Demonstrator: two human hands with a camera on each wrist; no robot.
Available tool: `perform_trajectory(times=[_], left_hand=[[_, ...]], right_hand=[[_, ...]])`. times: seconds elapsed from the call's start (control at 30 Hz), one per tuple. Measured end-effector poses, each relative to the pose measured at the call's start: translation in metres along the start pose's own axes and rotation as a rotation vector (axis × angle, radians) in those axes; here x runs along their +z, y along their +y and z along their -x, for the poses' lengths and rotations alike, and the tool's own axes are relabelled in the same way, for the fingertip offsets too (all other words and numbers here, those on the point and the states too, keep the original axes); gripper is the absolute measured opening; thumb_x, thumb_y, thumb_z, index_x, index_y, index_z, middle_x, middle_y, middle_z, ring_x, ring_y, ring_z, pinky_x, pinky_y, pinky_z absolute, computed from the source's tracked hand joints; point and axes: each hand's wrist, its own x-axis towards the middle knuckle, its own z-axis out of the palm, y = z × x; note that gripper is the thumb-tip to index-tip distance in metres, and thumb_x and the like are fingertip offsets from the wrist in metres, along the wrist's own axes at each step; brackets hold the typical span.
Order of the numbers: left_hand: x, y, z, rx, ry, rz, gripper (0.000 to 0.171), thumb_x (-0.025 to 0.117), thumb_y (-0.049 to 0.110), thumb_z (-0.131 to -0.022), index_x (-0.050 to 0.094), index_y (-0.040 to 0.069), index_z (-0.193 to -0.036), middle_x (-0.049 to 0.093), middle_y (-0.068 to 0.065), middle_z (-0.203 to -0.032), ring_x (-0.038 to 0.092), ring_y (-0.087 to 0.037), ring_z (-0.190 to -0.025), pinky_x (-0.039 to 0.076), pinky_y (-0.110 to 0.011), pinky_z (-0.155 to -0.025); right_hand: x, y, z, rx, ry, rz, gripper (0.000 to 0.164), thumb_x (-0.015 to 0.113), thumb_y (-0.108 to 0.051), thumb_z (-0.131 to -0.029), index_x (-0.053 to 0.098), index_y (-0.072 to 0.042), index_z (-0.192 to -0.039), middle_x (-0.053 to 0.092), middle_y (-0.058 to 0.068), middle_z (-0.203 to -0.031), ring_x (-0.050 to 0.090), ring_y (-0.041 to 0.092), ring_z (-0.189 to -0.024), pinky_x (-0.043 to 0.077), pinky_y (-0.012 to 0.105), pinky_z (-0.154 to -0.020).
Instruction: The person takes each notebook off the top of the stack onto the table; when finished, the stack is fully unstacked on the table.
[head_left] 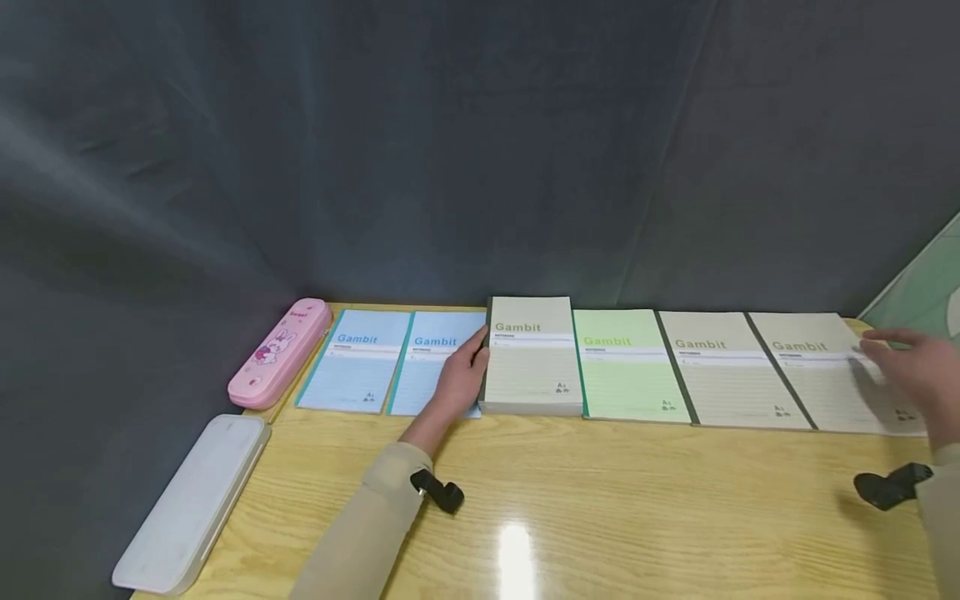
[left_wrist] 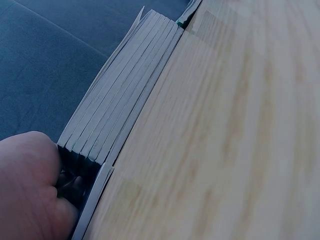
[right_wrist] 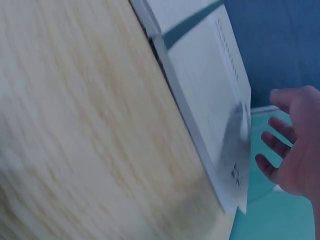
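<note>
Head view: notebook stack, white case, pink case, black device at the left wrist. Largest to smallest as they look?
1. Notebook stack and white case: too close to rank, and the white case looks nearer the camera.
2. Pink case.
3. Black device.

The left notebooks (head_left: 348,382) are pale blue with teal spines. The notebook stack (head_left: 532,375) and right notebooks (head_left: 738,385) are cream, dark-spined; the notebook between (head_left: 633,385) is pale green. White bands cross the covers. The far pencil case (head_left: 281,350) is pink, rabbit-printed; the near case (head_left: 193,504) whitish; the tabletop (head_left: 637,508) yellow wood-grain; the sleeves (head_left: 360,525) beige.
</note>
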Motion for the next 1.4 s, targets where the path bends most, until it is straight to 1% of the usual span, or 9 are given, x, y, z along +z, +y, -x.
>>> perform_trajectory(times=[0.17, 0.2, 0.33, 0.4, 0.47, 0.63, 0.87, 1.2, 1.4], left_hand=[[-0.002, 0.003, 0.0, -0.014, -0.002, -0.014, 0.05, 0.042, 0.025, -0.111, 0.034, 0.014, -0.159, 0.036, -0.007, -0.16, 0.032, -0.027, -0.148, 0.028, -0.041, -0.12], [-0.002, 0.003, 0.0, -0.018, -0.003, -0.016, 0.05, 0.042, 0.025, -0.111, 0.034, 0.015, -0.159, 0.036, -0.007, -0.16, 0.032, -0.027, -0.148, 0.028, -0.041, -0.12], [-0.002, 0.001, 0.001, -0.023, -0.001, -0.013, 0.05, 0.042, 0.026, -0.111, 0.034, 0.015, -0.159, 0.036, -0.007, -0.16, 0.032, -0.027, -0.148, 0.029, -0.042, -0.12], [-0.001, 0.0, 0.002, -0.022, 0.0, -0.013, 0.05, 0.042, 0.025, -0.111, 0.034, 0.015, -0.159, 0.036, -0.007, -0.16, 0.032, -0.027, -0.147, 0.029, -0.042, -0.12], [-0.001, 0.0, 0.002, -0.021, 0.0, -0.011, 0.05, 0.042, 0.025, -0.111, 0.035, 0.016, -0.159, 0.037, -0.007, -0.16, 0.032, -0.027, -0.147, 0.029, -0.042, -0.12], [-0.002, -0.002, 0.002, -0.015, 0.005, -0.007, 0.049, 0.043, 0.024, -0.111, 0.035, 0.016, -0.159, 0.037, -0.007, -0.16, 0.033, -0.027, -0.147, 0.03, -0.042, -0.12], [-0.001, -0.001, 0.001, -0.035, 0.004, -0.016, 0.049, 0.042, 0.025, -0.111, 0.035, 0.018, -0.159, 0.036, -0.006, -0.16, 0.032, -0.026, -0.148, 0.029, -0.041, -0.12], [0.0, 0.001, -0.001, -0.021, 0.002, -0.016, 0.05, 0.042, 0.025, -0.111, 0.034, 0.016, -0.159, 0.036, -0.006, -0.161, 0.032, -0.026, -0.148, 0.029, -0.041, -0.12], [0.001, 0.0, -0.002, -0.029, 0.002, -0.014, 0.049, 0.042, 0.025, -0.111, 0.034, 0.018, -0.16, 0.036, -0.005, -0.161, 0.032, -0.025, -0.148, 0.029, -0.04, -0.12]], right_hand=[[0.005, -0.03, 0.002, 0.031, 0.044, -0.107, 0.066, 0.036, -0.041, -0.108, 0.039, 0.01, -0.148, 0.029, 0.039, -0.152, 0.031, 0.059, -0.134, 0.039, 0.07, -0.092], [0.007, -0.036, 0.003, 0.016, 0.051, -0.133, 0.065, 0.036, -0.042, -0.108, 0.04, 0.009, -0.149, 0.032, 0.037, -0.152, 0.035, 0.057, -0.132, 0.044, 0.065, -0.086], [0.021, -0.055, 0.005, -0.088, 0.046, -0.302, 0.05, 0.045, -0.042, -0.106, 0.056, -0.007, -0.141, 0.062, 0.005, -0.122, 0.061, 0.021, -0.106, 0.053, 0.031, -0.072], [0.029, -0.065, 0.008, -0.14, 0.026, -0.432, 0.034, 0.05, -0.039, -0.105, 0.062, -0.018, -0.129, 0.06, -0.015, -0.104, 0.059, 0.001, -0.09, 0.05, 0.015, -0.064], [0.039, -0.077, 0.012, -0.179, -0.009, -0.552, 0.018, 0.053, -0.034, -0.105, 0.063, -0.027, -0.119, 0.056, -0.025, -0.095, 0.057, -0.008, -0.084, 0.051, 0.009, -0.065], [0.063, -0.111, 0.027, -0.252, -0.107, -0.695, 0.017, 0.054, -0.03, -0.106, 0.062, -0.026, -0.12, 0.063, -0.022, -0.1, 0.061, -0.003, -0.088, 0.055, 0.012, -0.072], [0.096, -0.155, 0.048, -0.321, -0.344, -0.889, 0.021, 0.058, -0.026, -0.105, 0.057, -0.016, -0.124, 0.067, -0.006, -0.108, 0.068, 0.01, -0.096, 0.059, 0.024, -0.079], [0.133, -0.203, 0.073, -0.357, -0.496, -0.794, 0.053, 0.054, -0.024, -0.107, 0.038, 0.007, -0.147, 0.054, 0.022, -0.126, 0.067, 0.024, -0.109, 0.058, 0.043, -0.092], [0.146, -0.218, 0.08, -0.357, -0.533, -0.807, 0.051, 0.055, -0.016, -0.106, 0.038, 0.008, -0.148, 0.053, 0.027, -0.128, 0.067, 0.022, -0.104, 0.058, 0.045, -0.091]])
